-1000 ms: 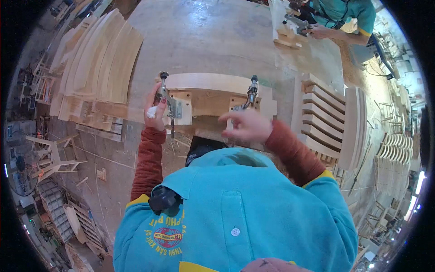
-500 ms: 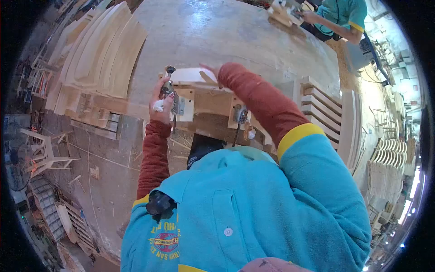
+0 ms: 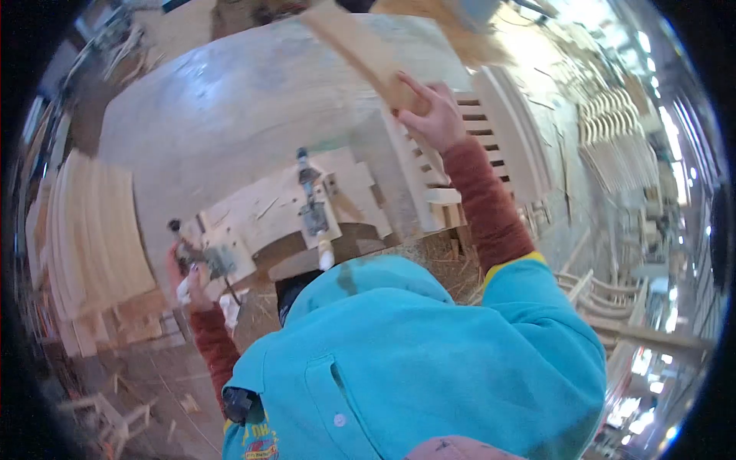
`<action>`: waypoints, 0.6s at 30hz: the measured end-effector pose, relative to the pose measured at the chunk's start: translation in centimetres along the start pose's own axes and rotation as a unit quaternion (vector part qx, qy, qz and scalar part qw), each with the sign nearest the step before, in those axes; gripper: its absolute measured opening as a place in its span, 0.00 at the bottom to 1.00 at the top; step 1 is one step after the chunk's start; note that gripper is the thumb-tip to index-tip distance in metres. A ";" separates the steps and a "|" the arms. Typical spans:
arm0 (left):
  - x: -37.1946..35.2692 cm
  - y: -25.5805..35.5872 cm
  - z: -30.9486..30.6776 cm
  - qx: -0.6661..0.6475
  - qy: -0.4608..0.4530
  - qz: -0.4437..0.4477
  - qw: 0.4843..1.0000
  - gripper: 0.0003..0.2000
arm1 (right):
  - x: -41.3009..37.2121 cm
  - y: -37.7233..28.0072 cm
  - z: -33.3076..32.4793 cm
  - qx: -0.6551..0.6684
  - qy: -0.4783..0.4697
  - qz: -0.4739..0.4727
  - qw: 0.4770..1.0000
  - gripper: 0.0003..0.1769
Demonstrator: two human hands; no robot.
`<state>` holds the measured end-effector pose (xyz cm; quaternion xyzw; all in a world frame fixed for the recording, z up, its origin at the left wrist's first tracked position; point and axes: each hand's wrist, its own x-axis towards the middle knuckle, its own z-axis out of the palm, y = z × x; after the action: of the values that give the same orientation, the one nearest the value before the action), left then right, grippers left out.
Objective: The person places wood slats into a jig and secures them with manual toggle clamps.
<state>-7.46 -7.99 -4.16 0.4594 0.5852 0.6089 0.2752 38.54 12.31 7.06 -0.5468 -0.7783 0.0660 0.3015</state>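
Observation:
My right hand (image 3: 437, 115) is out over the far right part of the table, thumb and fingers closed on the near end of a pale wooden slat (image 3: 356, 54). The slat slants away to the upper left. Near the table's front edge, my left hand (image 3: 188, 282) is wrapped round the lever of a toggle clamp (image 3: 211, 259); motion blurs its fingers. That clamp is mounted on a wooden jig (image 3: 268, 203). A second toggle clamp (image 3: 313, 215) stands on the jig further right, with no hand on it.
Stacked curved wooden boards (image 3: 96, 230) rise at the left. A slatted wooden stack (image 3: 483, 142) stands right of the jig, beside my right forearm. Wooden frames (image 3: 598, 295) stand on the floor at the right. Shavings lie below the table edge.
My right hand has moved from above the jig to the far right, now holding the slat. My left hand stays at the left clamp. The view has swung, and the co-worker has left it.

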 end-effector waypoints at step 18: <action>1.3 1.8 0.5 -0.005 0.027 0.008 1.000 0.23 | 3.8 -10.0 4.5 0.222 -0.200 -0.034 0.954 0.26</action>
<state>-7.26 -6.91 -2.12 0.4463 0.5856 0.6263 0.2562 27.14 12.78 9.31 -0.4146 -0.8065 0.3353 0.2554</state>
